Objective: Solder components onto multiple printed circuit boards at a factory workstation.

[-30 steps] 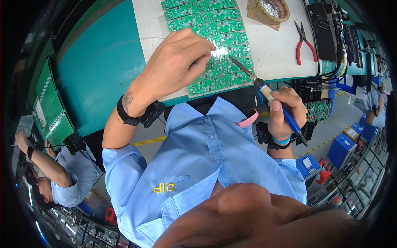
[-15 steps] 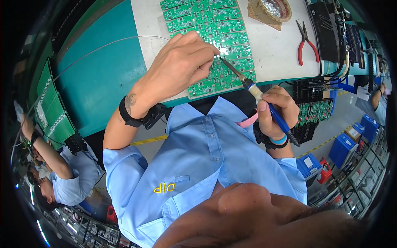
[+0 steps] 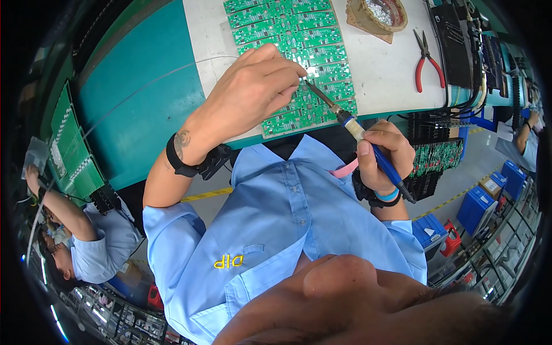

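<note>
Left hand [image 3: 253, 83]: one, palm down above the circuit boards, fingertips pinched together on a thin wire [image 3: 213, 57]; the pinch itself is partly hidden.

Wire: one, grey, curving from the left hand out across the left side of the bench [image 3: 138, 115].

Right hand [image 3: 394, 154]: one, off the near edge of the bench, fingers and thumb closed around the handle of a soldering iron [image 3: 353, 127].

Soldering iron: one, blue handle with pale collar, metal shaft slanting far and left; tip just beside the left fingertips, at the boards. Whether it touches them, cannot tell.

Circuit boards [image 3: 315, 37]: one panel, green, in rows, lying on a white sheet [image 3: 385, 86]; partly covered by the left hand.

Pliers [image 3: 425, 53]: one pair, red handles, on the white sheet, right of the boards, jaws pointing far.

Bowl [image 3: 360, 14]: one, brownish, silvery matter inside, on a square base, far and right of the boards.

Green panels [image 3: 75, 155]: several, upright, left of the bench.

Co-worker [image 3: 106, 253]: one, far left, light blue shirt, a hand at a clear bag [image 3: 37, 154].

Bins [image 3: 476, 204]: blue, on the floor at right.
</note>
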Demonstrator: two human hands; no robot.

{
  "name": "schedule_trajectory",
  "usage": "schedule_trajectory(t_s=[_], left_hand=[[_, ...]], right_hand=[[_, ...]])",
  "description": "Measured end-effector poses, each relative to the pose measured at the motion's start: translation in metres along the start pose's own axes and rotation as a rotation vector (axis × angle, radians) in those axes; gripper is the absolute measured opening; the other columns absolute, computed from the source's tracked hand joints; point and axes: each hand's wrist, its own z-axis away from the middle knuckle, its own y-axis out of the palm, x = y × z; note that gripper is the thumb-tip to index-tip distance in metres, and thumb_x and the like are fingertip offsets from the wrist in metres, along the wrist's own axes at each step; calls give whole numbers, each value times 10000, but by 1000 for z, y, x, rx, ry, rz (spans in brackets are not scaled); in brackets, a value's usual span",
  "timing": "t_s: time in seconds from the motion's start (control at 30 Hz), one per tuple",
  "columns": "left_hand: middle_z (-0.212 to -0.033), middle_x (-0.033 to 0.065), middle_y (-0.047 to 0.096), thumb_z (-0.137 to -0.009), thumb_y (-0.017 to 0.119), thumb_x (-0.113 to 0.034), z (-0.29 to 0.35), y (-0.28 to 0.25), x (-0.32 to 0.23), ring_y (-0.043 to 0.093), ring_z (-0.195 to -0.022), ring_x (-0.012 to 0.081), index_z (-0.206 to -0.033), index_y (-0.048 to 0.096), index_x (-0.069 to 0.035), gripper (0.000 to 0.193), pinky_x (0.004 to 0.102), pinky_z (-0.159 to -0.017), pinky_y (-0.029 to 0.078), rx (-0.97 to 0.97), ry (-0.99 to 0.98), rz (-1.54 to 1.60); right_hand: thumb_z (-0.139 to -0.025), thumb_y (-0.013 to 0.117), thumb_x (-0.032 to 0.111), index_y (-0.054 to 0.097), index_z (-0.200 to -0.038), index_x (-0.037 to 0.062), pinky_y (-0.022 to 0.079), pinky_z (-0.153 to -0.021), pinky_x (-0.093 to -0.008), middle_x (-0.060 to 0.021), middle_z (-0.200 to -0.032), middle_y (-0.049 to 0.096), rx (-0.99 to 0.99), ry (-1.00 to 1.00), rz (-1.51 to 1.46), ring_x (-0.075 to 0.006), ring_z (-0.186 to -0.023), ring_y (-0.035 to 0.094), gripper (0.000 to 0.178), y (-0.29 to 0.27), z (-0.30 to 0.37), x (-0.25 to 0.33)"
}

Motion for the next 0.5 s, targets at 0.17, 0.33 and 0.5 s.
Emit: schedule_trajectory(t_s=[0.17, 0.33, 0.5], left_hand=[[-1054, 57, 738, -778, 779, -1, -1, 0, 0, 633, -930, 259, -934, 700, -15, 176, 389, -841, 548, 9, 9, 15], [-1058, 62, 737, -776, 782, 4, -2, 2, 0, 638, -942, 257, -923, 696, -10, 171, 380, -845, 553, 14, 3, 4], [-1058, 65, 736, -779, 783, 4, -2, 2, 1, 640, -948, 255, -920, 694, -9, 167, 374, -849, 555, 5, 12, 9]], right_hand=[[-900, 714, 23, 599, -993, -43, 499, -607, -323, -141, -748, 642, 4, -7, -3, -212, -625, 617, 162, 0, 0, 0], [-900, 714, 21, 595, -997, -47, 497, -602, -323, -142, -749, 641, 4, -19, -1, -213, -621, 615, 167, 0, -1, -1], [-901, 714, 22, 595, -987, -50, 494, -594, -324, -143, -745, 642, -2, -17, 3, -212, -617, 614, 164, 1, -1, 0]])
